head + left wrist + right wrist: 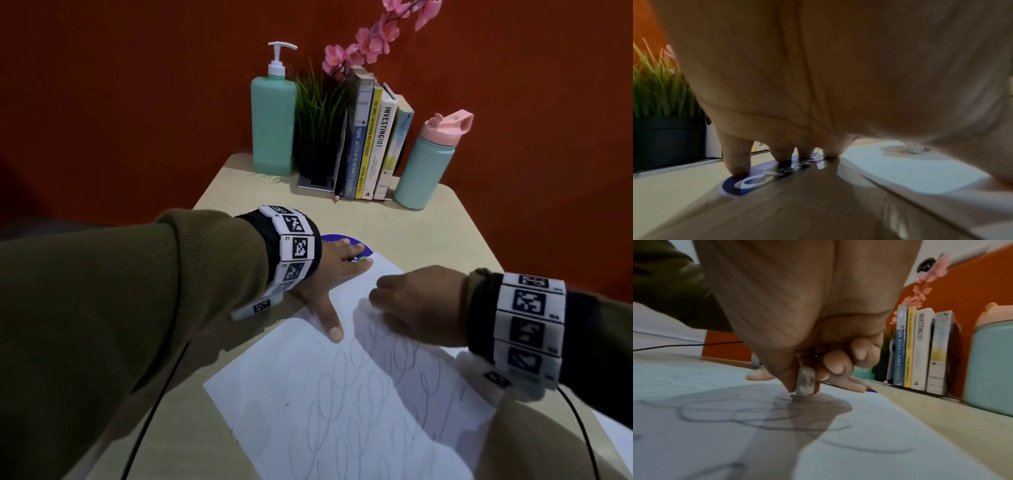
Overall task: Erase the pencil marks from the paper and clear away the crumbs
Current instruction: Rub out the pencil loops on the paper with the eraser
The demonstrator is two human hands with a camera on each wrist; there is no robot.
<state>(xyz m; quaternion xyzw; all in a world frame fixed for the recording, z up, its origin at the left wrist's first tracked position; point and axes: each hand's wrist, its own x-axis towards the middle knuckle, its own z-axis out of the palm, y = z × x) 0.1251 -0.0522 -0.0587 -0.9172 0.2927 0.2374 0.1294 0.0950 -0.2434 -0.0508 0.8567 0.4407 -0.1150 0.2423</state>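
A white sheet of paper (308, 394) covered in looping pencil marks (342, 411) lies slanted on the table. My left hand (329, 284) presses flat on its far corner, fingers spread, thumb (330, 322) on the sheet and fingertips (737, 168) reaching onto a round purple sticker (748, 181). My right hand (411, 305) pinches a smudged white eraser (805, 381) between thumb and fingers, its lower end touching the paper (859, 443) on a pencil loop (740, 410). A few dark specks lie on the sheet near my left thumb.
At the table's far edge stand a teal pump bottle (272, 123), a potted grass plant (318, 137), a row of books (373, 144) and a teal flask with a pink lid (428, 161). A pencil (337, 192) leans by the books. Black cables (154, 411) run off the front.
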